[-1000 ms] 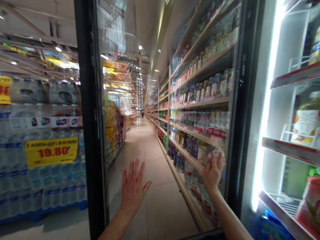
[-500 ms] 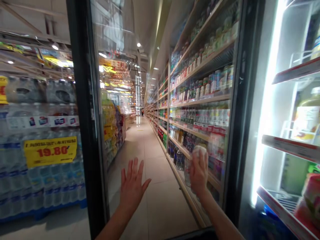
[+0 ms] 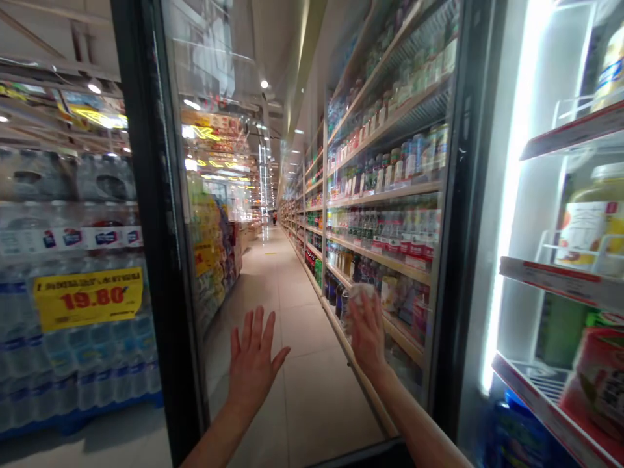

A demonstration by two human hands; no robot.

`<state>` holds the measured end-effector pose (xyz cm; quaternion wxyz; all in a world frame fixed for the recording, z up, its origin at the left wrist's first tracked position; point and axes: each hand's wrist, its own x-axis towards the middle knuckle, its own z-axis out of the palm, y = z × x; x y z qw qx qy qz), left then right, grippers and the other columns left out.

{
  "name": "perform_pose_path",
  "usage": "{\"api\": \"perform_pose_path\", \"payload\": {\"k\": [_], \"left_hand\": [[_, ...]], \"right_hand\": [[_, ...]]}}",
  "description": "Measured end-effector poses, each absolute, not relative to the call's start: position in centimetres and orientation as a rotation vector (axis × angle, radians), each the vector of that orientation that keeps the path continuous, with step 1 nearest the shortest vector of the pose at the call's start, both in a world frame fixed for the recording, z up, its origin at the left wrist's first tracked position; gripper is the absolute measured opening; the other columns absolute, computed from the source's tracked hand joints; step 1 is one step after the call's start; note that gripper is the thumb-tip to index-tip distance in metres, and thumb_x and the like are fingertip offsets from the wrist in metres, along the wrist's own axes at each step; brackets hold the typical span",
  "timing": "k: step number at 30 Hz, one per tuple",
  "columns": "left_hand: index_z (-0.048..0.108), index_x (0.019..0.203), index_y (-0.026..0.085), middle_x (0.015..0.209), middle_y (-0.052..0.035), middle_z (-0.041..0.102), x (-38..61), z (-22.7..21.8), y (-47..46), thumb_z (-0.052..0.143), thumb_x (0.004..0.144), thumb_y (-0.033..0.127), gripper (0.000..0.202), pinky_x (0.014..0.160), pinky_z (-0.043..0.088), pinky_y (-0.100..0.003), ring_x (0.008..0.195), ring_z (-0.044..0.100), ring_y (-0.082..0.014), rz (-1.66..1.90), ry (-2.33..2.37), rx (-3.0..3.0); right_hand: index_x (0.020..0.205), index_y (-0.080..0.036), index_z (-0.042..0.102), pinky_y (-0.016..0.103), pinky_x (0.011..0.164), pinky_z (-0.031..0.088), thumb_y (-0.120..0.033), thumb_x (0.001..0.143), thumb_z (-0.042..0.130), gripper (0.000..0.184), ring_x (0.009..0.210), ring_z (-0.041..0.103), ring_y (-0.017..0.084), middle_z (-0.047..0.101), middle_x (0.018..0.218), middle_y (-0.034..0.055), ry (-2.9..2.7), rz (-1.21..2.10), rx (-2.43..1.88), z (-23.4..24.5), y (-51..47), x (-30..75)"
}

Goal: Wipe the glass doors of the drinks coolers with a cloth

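Observation:
An open glass fridge door (image 3: pixel 302 195) with a black frame stands in front of me. My left hand (image 3: pixel 252 361) lies flat against the glass low on the door, fingers spread, holding nothing. My right hand (image 3: pixel 366 331) presses a pale crumpled cloth (image 3: pixel 358 296) against the glass a little to the right of the left hand. Through the glass I see a shop aisle and shelves of bottles (image 3: pixel 390 214).
The lit fridge interior (image 3: pixel 546 273) is at right, with wire shelves, jars and red packs. Stacked packs of water bottles (image 3: pixel 68 338) with a yellow 19.80 price sign (image 3: pixel 88 298) stand at left. The tiled aisle floor runs away ahead.
My right hand with the cloth has slid leftward across the glass, from near the door's right frame toward the middle. The left hand stays flat in nearly the same spot.

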<state>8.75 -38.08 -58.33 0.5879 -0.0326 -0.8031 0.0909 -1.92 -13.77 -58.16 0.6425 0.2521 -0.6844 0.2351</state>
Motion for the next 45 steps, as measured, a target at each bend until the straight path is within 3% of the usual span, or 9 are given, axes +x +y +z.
{"api": "perform_pose_path", "payload": {"k": [3, 8, 15, 21, 26, 30, 34, 40, 45], "left_hand": [[0.013, 0.143, 0.016, 0.144, -0.0178, 0.028, 8.6, -58.4, -38.2, 0.045, 0.087, 0.039, 0.069, 0.108, 0.019, -0.054, 0.136, 0.019, -0.0296, 0.230, -1.870, -0.065], [0.013, 0.143, 0.016, 0.143, -0.0183, 0.030, 8.6, -58.4, -38.1, 0.047, 0.086, 0.036, 0.070, 0.108, 0.019, -0.054, 0.137, 0.017, -0.0292, 0.229, -1.857, -0.084], [0.029, 0.138, 0.011, 0.141, -0.0199, 0.034, 8.8, -58.2, -38.0, 0.045, 0.087, 0.037, 0.060, 0.108, 0.018, -0.054, 0.137, 0.016, -0.0290, 0.269, -1.848, -0.066], [0.040, 0.132, 0.009, 0.140, -0.0200, 0.036, 9.0, -58.2, -37.8, 0.047, 0.086, 0.035, 0.053, 0.108, 0.018, -0.053, 0.138, 0.015, -0.0296, 0.281, -1.883, -0.043], [0.042, 0.131, 0.009, 0.141, -0.0200, 0.035, 9.0, -58.2, -37.9, 0.045, 0.086, 0.036, 0.053, 0.108, 0.018, -0.053, 0.138, 0.014, -0.0295, 0.292, -1.881, -0.036], [0.043, 0.130, 0.009, 0.140, -0.0198, 0.035, 9.0, -58.1, -37.8, 0.048, 0.085, 0.035, 0.052, 0.108, 0.017, -0.053, 0.138, 0.013, -0.0292, 0.307, -1.868, -0.045], [0.042, 0.131, 0.010, 0.140, -0.0193, 0.035, 9.1, -58.2, -37.7, 0.050, 0.084, 0.033, 0.053, 0.108, 0.019, -0.053, 0.138, 0.014, -0.0298, 0.298, -1.892, -0.023], [0.029, 0.139, 0.013, 0.141, -0.0186, 0.033, 8.9, -58.4, -38.0, 0.048, 0.085, 0.037, 0.062, 0.107, 0.021, -0.055, 0.136, 0.019, -0.0300, 0.281, -1.878, -0.033], [0.025, 0.140, 0.014, 0.141, -0.0175, 0.034, 8.9, -58.5, -38.0, 0.048, 0.085, 0.036, 0.064, 0.107, 0.021, -0.054, 0.135, 0.022, -0.0302, 0.244, -1.888, -0.047]], "right_hand": [[0.129, -0.031, 0.046, 0.051, 0.104, 0.036, -0.012, 0.085, 0.048, 0.048, 0.135, 0.024, 0.026, 0.036, 0.143, 0.0019, -1.527, 0.415, 0.719, -57.9, -13.9, -1.8], [0.137, -0.024, 0.036, 0.062, 0.103, 0.028, -0.013, 0.088, 0.039, 0.050, 0.137, 0.017, 0.030, 0.019, 0.150, 0.0077, -1.464, 0.670, 0.270, -56.2, -12.5, -2.6], [0.133, -0.029, 0.041, 0.050, 0.105, 0.035, -0.009, 0.086, 0.045, 0.052, 0.136, 0.023, 0.027, 0.030, 0.146, 0.0020, -1.522, 0.379, 0.772, -57.9, -16.7, -0.6], [0.136, -0.023, 0.037, 0.060, 0.103, 0.029, -0.015, 0.089, 0.038, 0.048, 0.137, 0.014, 0.030, 0.021, 0.149, 0.0092, -1.463, 0.695, 0.270, -54.8, -14.5, -1.9], [0.126, -0.025, 0.050, 0.049, 0.105, 0.035, -0.010, 0.086, 0.045, 0.043, 0.136, 0.021, 0.027, 0.038, 0.141, 0.0039, -1.514, 0.399, 0.821, -56.6, -20.2, 1.0], [0.129, -0.026, 0.047, 0.050, 0.106, 0.033, -0.012, 0.086, 0.046, 0.045, 0.136, 0.023, 0.028, 0.032, 0.145, 0.0034, -1.496, 0.417, 0.705, -56.6, -18.5, 0.1], [0.136, -0.024, 0.038, 0.057, 0.104, 0.032, -0.013, 0.088, 0.042, 0.049, 0.137, 0.017, 0.031, 0.023, 0.148, 0.0076, -1.427, 0.612, 0.419, -55.0, -17.5, -0.9], [0.125, -0.024, 0.051, 0.049, 0.106, 0.033, -0.011, 0.085, 0.046, 0.042, 0.135, 0.024, 0.027, 0.040, 0.140, 0.0037, -1.494, 0.380, 0.854, -57.3, -21.9, 1.5], [0.132, -0.025, 0.044, 0.055, 0.106, 0.030, -0.013, 0.087, 0.042, 0.046, 0.137, 0.019, 0.029, 0.025, 0.148, 0.0057, -1.433, 0.579, 0.475, -55.0, -16.3, -1.5]]}}
